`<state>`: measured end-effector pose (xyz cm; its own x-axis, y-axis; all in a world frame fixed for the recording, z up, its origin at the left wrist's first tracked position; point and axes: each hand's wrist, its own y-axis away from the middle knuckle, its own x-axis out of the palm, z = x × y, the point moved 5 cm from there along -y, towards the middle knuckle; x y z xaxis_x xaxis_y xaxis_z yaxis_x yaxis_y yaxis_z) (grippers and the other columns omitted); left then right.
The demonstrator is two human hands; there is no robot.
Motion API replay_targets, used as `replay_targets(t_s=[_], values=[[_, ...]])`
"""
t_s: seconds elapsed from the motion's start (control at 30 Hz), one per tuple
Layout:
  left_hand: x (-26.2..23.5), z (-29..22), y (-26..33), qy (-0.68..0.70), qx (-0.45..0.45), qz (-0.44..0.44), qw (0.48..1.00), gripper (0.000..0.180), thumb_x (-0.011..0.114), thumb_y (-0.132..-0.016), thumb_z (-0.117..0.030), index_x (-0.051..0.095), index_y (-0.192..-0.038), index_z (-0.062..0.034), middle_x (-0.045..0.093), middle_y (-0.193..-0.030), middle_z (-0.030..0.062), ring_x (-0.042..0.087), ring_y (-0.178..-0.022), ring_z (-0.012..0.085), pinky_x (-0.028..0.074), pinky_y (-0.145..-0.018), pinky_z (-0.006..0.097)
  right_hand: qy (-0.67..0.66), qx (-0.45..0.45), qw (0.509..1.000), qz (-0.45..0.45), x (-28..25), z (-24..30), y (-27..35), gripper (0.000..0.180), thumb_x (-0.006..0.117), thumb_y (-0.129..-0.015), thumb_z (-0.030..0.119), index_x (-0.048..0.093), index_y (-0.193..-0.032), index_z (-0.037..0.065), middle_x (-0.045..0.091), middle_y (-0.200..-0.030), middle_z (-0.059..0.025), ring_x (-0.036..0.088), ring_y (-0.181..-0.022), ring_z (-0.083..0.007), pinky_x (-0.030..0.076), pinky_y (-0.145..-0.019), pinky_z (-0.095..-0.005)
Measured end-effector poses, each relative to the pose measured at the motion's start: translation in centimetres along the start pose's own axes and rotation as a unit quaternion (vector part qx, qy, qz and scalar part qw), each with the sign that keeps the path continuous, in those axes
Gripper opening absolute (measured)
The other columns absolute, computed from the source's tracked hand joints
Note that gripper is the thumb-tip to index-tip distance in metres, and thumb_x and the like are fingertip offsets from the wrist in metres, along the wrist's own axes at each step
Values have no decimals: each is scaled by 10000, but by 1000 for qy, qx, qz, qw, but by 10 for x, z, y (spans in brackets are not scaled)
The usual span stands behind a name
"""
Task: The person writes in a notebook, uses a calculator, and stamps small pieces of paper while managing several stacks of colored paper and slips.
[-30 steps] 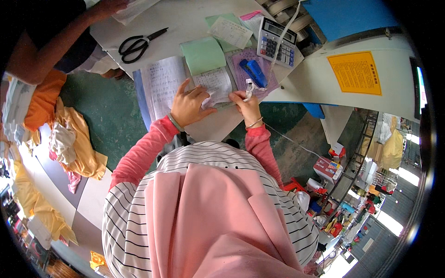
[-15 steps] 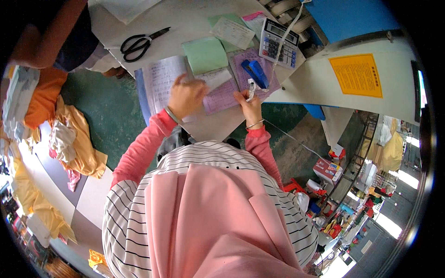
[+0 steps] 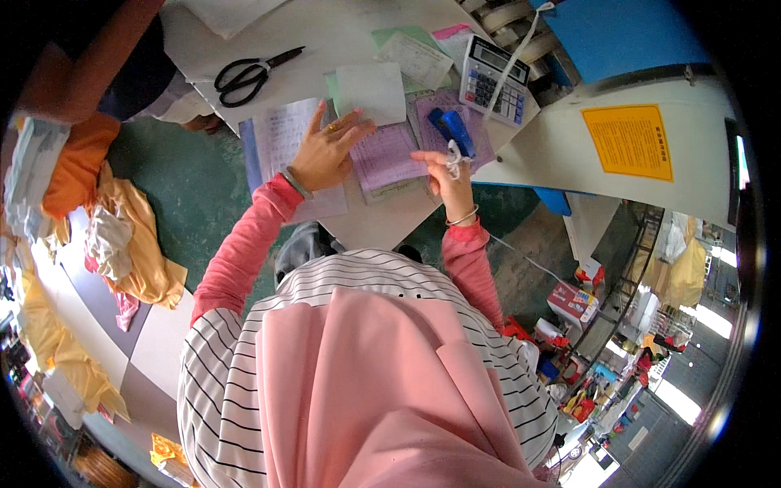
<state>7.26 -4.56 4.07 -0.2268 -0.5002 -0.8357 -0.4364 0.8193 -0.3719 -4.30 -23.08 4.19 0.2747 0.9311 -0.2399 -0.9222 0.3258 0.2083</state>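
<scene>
My left hand (image 3: 324, 156), with a ring on one finger, is open with fingers spread. It rests over a handwritten notebook page (image 3: 281, 134), its fingertips at the lower edge of a pale blank sheet (image 3: 371, 91). Beneath that sheet lies a purple form pad (image 3: 386, 154). At the pad's right side my right hand (image 3: 452, 189) points its index finger left over the purple paper. The other fingers curl round a small white looped thing (image 3: 455, 154), whose kind I cannot make out. Just beyond it sits a blue stapler (image 3: 452, 130).
A calculator (image 3: 495, 81) lies at the table's far right, with a white strip across it. Black-handled scissors (image 3: 248, 80) lie at the far left. A person's arm (image 3: 85, 69) shows at upper left. Orange cloth (image 3: 146, 244) is piled on the left.
The green sheet has been turned over, leaving a pale sheet on top and more of the purple pad bare. My left hand has spread its fingers; my right hand has shifted slightly right and down.
</scene>
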Motion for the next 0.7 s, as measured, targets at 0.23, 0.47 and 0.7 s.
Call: replay_targets(t_s=[0.23, 0.47, 0.7], values=[[-4, 6, -1, 62, -28, 41, 997, 617, 523, -645, -149, 421, -1253, -117, 460, -1286, 58, 303, -1293, 246, 42, -1043, 597, 30, -28, 999, 7, 0, 19, -21, 201, 561, -782, 107, 658, -948, 49, 612, -654, 4, 464, -443, -57, 351, -412, -219], [-4, 11, -1, 126, -85, -15, 988, 608, 466, -829, -488, 377, -1287, -97, 482, -1266, 76, 348, -1264, 261, 46, -1039, 577, 210, -118, 966, -96, -5, 24, -32, 260, 711, -730, 256, 624, -798, 20, 620, -625, -82, 620, -577, -183, 447, -516, -284], [7, 21, -4, 62, -92, -40, 993, 665, 441, -839, -534, 352, -1319, -83, 466, -1287, 98, 470, -1160, 254, 40, -1059, 522, 259, -132, 945, -148, -6, 31, -27, 287, 716, -726, 254, 562, -698, 14, 568, -568, -91, 560, -500, -203, 410, -483, -309]])
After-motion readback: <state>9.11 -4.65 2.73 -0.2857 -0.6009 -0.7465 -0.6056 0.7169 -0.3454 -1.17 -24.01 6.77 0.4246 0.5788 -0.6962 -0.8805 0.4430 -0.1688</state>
